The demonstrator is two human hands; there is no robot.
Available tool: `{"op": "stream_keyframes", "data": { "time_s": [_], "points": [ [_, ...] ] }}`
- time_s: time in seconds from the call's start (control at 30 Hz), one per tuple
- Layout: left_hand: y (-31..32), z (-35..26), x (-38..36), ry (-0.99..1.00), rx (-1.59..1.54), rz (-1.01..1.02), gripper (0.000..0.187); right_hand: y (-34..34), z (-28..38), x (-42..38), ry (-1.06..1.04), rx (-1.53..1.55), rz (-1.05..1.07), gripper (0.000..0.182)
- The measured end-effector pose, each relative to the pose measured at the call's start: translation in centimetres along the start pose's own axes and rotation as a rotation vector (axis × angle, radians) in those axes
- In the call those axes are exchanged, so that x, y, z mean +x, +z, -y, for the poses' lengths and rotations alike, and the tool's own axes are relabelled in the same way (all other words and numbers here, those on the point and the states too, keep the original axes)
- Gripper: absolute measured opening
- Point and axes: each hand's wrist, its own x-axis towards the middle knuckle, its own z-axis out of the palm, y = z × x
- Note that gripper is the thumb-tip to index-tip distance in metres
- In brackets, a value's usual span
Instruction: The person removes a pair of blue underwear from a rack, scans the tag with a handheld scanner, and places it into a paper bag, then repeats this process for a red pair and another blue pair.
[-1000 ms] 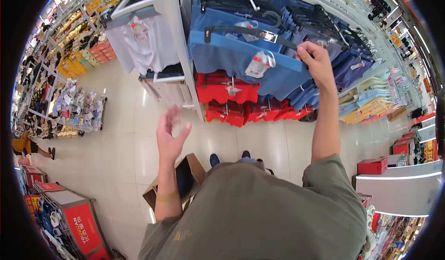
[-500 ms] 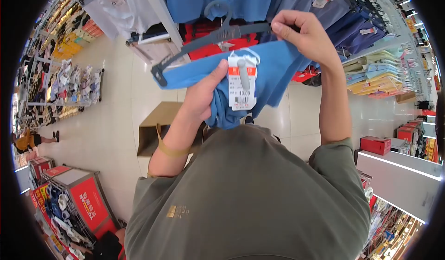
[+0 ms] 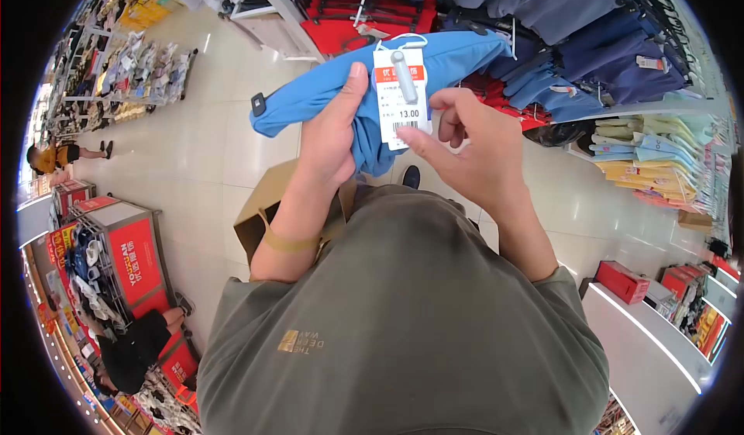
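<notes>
A blue garment (image 3: 310, 90) hangs bunched in my left hand (image 3: 332, 129), whose fingers are wrapped round it with the thumb beside the tag. A white and red price tag (image 3: 400, 98) reading 13.00, with a grey security pin (image 3: 404, 77) over it, lies on the cloth. My right hand (image 3: 473, 144) is at the tag's lower right, thumb at its bottom edge and fingers curled. Whether the thumb and fingers pinch anything is unclear. A black clip of the hanger (image 3: 258, 104) shows at the garment's left end; the rest of the hanger is mostly hidden.
Racks of blue clothes (image 3: 612, 70) and red clothes (image 3: 325, 28) stand ahead. An open cardboard box (image 3: 267, 195) sits on the floor by my left forearm. Pale and yellow clothes (image 3: 651, 160) hang at right. One person in black (image 3: 136, 350) is at lower left, another (image 3: 58, 158) farther off.
My right hand has left the hanger's right end and come down to the price tag. The garment now covers most of the hanger. The view has shifted, and more of the person in black shows.
</notes>
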Motion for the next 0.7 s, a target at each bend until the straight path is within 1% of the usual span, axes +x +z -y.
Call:
{"op": "stream_keyframes", "data": {
  "time_s": [0.1, 0.13, 0.23, 0.33, 0.43, 0.47, 0.53, 0.63, 0.7],
  "points": [
    [1.2, 1.9, -0.1, 0.005, 0.018, -0.010, 0.042, -0.5, -0.6, -0.7, -0.092, -0.161, -0.046, 0.038],
    [1.2, 1.8, -0.3, 0.004, 0.018, -0.004, 0.042, 0.1, -0.4, -0.5, -0.079, -0.123, -0.106, 0.045],
    [1.9, 1.7, -0.5, 0.020, 0.023, 0.002, 0.043, -1.0, 0.2, -0.6, 0.227, 0.132, 0.038, 0.042],
    [2.6, 1.3, -0.1, 0.040, -0.018, 0.013, 0.040, -0.9, -0.8, -0.5, 0.255, 0.324, 0.054, 0.035],
    [2.5, 0.9, 0.0, 0.031, -0.040, 0.053, 0.038, -0.8, -1.2, 0.2, 0.323, 0.585, 0.094, 0.031],
    [2.5, 1.0, -0.1, 0.029, -0.037, 0.069, 0.038, -1.1, -1.5, 0.1, 0.341, 0.602, 0.136, 0.029],
    [2.4, 0.2, -0.1, 0.056, 0.044, 0.038, 0.038, -1.2, -1.6, 0.7, 0.371, 0.636, 0.216, 0.026],
    [1.6, -0.7, 0.1, 0.056, 0.127, 0.044, 0.037, -1.0, -1.5, 1.1, 0.463, 0.781, 0.308, 0.022],
    [1.0, -1.2, 0.2, 0.059, 0.155, 0.055, 0.036, -0.7, -1.3, 1.4, 0.480, 0.850, 0.336, 0.020]
  ]
}}
